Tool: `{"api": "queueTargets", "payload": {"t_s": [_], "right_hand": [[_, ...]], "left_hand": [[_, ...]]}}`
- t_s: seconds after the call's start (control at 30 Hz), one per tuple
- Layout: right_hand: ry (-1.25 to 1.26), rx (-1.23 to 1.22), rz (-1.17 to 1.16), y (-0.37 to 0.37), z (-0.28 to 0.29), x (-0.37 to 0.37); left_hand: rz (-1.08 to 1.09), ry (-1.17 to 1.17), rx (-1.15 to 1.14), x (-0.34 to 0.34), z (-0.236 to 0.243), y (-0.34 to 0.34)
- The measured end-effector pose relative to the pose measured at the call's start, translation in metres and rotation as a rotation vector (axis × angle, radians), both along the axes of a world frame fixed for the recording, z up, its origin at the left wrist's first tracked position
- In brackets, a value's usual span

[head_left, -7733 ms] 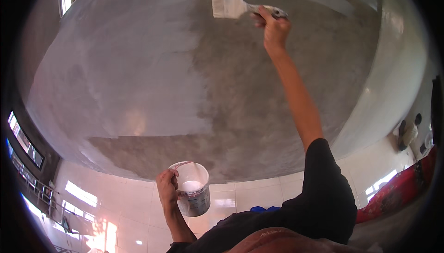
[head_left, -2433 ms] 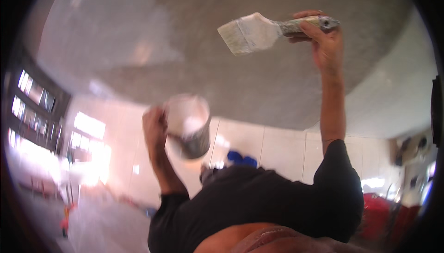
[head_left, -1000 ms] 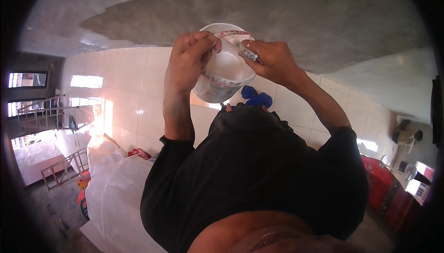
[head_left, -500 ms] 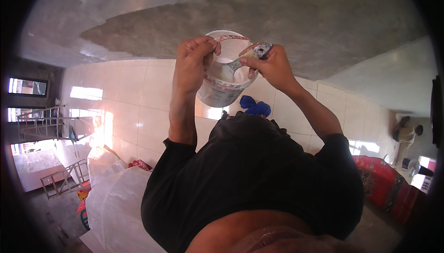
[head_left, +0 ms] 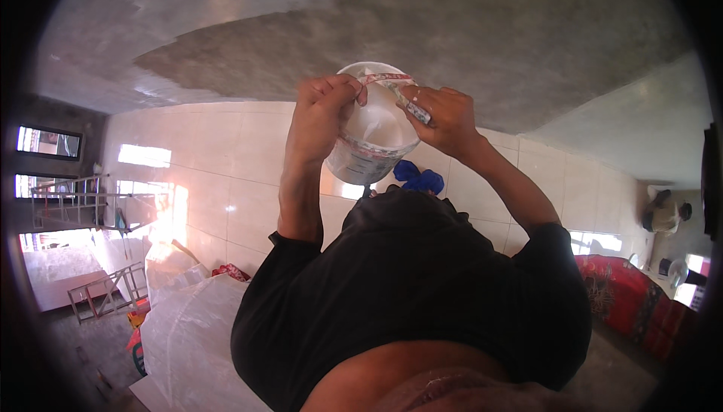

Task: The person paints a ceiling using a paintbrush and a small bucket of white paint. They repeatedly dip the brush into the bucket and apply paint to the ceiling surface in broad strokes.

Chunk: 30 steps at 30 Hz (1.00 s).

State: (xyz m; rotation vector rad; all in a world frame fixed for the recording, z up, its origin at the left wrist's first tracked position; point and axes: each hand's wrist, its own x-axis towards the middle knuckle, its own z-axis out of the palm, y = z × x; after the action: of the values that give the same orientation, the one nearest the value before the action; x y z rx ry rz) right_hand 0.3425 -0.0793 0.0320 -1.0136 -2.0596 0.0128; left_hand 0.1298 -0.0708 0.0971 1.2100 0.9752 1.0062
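We hold the white pail (head_left: pixel 370 144) up before us, under the grey ceiling (head_left: pixel 422 28). Our left hand (head_left: pixel 320 111) has its grip closed on the rim; our right hand (head_left: pixel 446 118) clasps the brush handle (head_left: pixel 413 105) dipped inside. The thin plastic likely flexes and its paint slops, so rim and wall suit best.

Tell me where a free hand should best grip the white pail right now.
Probably the pail's lower side wall, coming from below. The left hand already pinches the rim on its side, the right hand works the brush handle across the open top, and only the tilted lower wall shows bare.
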Motion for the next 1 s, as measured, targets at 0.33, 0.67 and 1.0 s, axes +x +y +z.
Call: {"api": "queueTargets", "payload": {"t_s": [0.33,0.67,1.0], "right_hand": [[0.384,-0.092,-0.016,-0.021,0.021,0.005],[0.901,-0.907,0.203,-0.005,0.015,-0.003],[0.154,0.007,0.038,-0.001,-0.006,0.002]], "left_hand": [[0.095,-0.038,0.026,0.001,-0.007,0.0],[0.1,-0.066,0.03,0.002,-0.006,0.0],[0.077,-0.004,0.013,-0.001,-0.007,-0.005]]}}
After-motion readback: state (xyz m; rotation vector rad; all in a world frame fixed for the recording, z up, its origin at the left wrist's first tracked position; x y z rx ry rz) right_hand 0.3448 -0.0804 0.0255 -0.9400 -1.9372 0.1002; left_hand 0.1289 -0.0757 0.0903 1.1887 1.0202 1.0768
